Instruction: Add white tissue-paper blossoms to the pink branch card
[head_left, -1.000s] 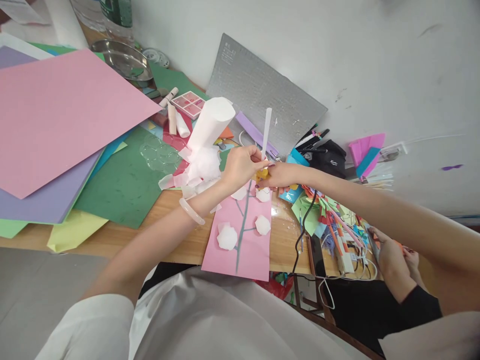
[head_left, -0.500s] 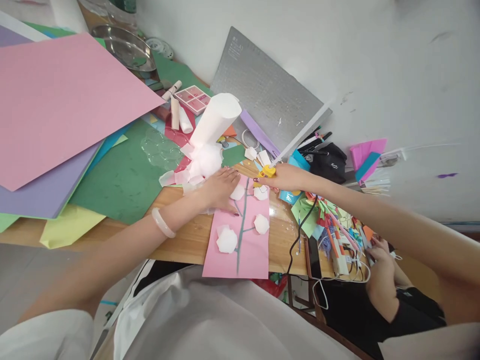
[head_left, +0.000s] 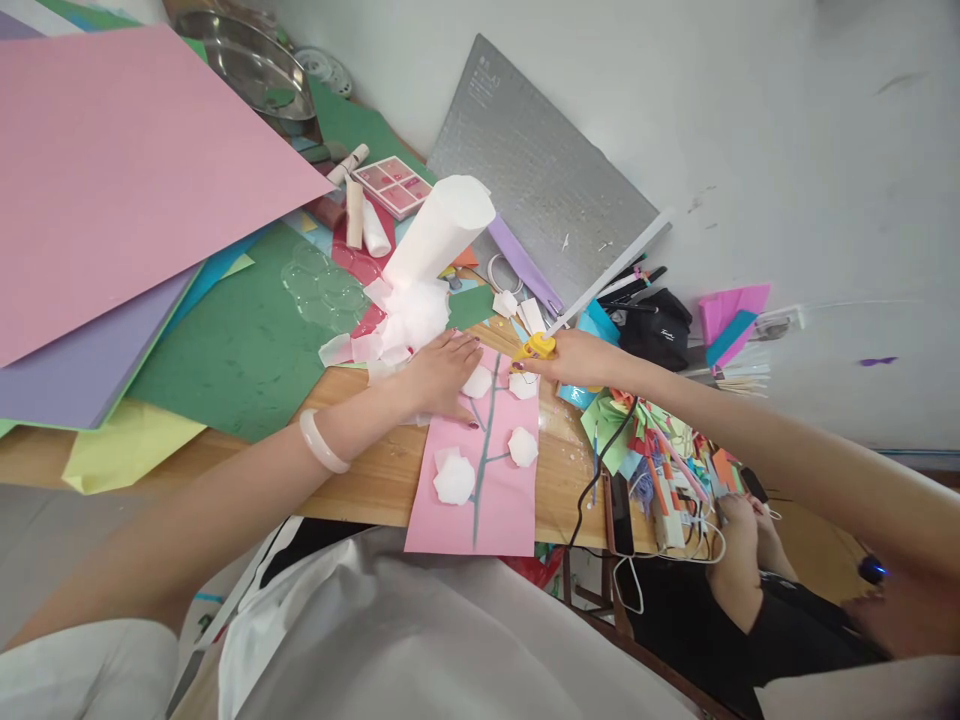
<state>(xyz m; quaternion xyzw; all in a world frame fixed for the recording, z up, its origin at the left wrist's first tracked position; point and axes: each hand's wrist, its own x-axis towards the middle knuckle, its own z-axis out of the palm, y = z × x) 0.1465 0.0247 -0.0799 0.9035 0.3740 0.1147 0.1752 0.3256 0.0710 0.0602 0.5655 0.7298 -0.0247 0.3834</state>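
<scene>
A pink paper sheet [head_left: 442, 535] lies at the table's front edge, with a dark stem and branches drawn on it. Several white paper blossoms [head_left: 454, 481] sit along those branches. My left hand [head_left: 444, 372] rests flat on the sheet's upper left, fingers spread, beside one blossom. In my right hand [head_left: 574, 357] is a yellow glue gun [head_left: 537, 346], its nozzle pointing down and left over the upper right blossom [head_left: 523, 385]. My fingers cover part of the tool. White paper petals [head_left: 416, 315] are heaped behind my left hand.
A white paper roll [head_left: 442, 230] stands behind the petals. Large coloured sheets [head_left: 150, 170] cover the left side. A grey cutting board [head_left: 540, 150] leans on the wall. A black cord [head_left: 592, 480] hangs at the right, near scraps and another person's hand [head_left: 739, 515].
The glue gun has tilted slightly over the upper right blossom, its nozzle showing more. My left hand stays put. The view has shifted a little, and the other person's hands have moved.
</scene>
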